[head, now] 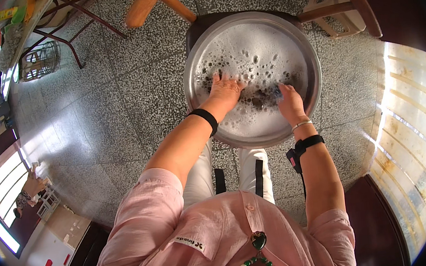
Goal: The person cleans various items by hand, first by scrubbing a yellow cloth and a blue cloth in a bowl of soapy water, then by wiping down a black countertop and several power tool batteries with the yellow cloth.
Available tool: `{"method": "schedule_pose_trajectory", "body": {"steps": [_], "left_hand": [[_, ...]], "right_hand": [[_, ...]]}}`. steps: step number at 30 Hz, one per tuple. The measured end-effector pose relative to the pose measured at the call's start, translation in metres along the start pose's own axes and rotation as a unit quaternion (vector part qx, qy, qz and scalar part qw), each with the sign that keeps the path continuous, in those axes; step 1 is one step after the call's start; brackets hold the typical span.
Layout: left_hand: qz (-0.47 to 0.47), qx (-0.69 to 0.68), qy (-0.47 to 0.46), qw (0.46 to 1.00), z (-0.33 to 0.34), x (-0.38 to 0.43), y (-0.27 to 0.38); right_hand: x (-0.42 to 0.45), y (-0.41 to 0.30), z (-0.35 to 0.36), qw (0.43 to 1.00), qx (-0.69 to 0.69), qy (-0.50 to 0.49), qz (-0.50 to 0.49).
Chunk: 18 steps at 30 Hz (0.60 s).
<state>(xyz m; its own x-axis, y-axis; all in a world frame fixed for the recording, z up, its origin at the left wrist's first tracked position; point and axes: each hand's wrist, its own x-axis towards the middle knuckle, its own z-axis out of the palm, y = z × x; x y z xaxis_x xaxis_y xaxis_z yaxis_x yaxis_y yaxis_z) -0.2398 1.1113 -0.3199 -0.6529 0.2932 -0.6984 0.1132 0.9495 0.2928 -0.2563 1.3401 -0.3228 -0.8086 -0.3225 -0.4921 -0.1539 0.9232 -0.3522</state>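
Observation:
A wide round metal basin (pixel 314 109) stands before me on a dark seat or stool (pixel 194 36), full of sudsy water (pixel 257 37) with large bubbles. My left hand (pixel 226 91) lies at the left of the middle of the basin, palm down, fingertips sunk in foam; whether it holds anything is hidden. My right hand (pixel 290 100) is at the basin's right side, fingers bent down into the suds beside a small dark bluish patch (pixel 277 93), whose nature I cannot tell. Dark wet-looking areas show between the two hands.
Wooden chair parts (pixel 143 7) reach in beyond the basin. A beige plastic stool (pixel 335 10) stands at the upper right. A metal-legged table (pixel 68 39) is at the upper left. Speckled terrazzo floor (pixel 144 81) surrounds the basin. Another person (pixel 25 197) is far off at the left.

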Motion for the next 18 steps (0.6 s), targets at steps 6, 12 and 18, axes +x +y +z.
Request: {"method": "schedule_pose_trajectory", "body": {"steps": [6, 12, 18], "left_hand": [[0.075, -0.049, 0.119, 0.989, 0.032, 0.013, -0.004], [0.226, -0.459, 0.199, 0.836, 0.001, 0.004, 0.0], [0.062, -0.823, 0.041, 0.563, -0.052, -0.043, 0.025]], "right_hand": [[-0.038, -0.092, -0.094, 0.874, 0.474, 0.012, -0.108], [-0.077, -0.103, -0.138, 0.851, 0.515, -0.021, -0.1], [-0.056, -0.055, -0.052, 0.605, 0.791, -0.015, 0.091]]}}
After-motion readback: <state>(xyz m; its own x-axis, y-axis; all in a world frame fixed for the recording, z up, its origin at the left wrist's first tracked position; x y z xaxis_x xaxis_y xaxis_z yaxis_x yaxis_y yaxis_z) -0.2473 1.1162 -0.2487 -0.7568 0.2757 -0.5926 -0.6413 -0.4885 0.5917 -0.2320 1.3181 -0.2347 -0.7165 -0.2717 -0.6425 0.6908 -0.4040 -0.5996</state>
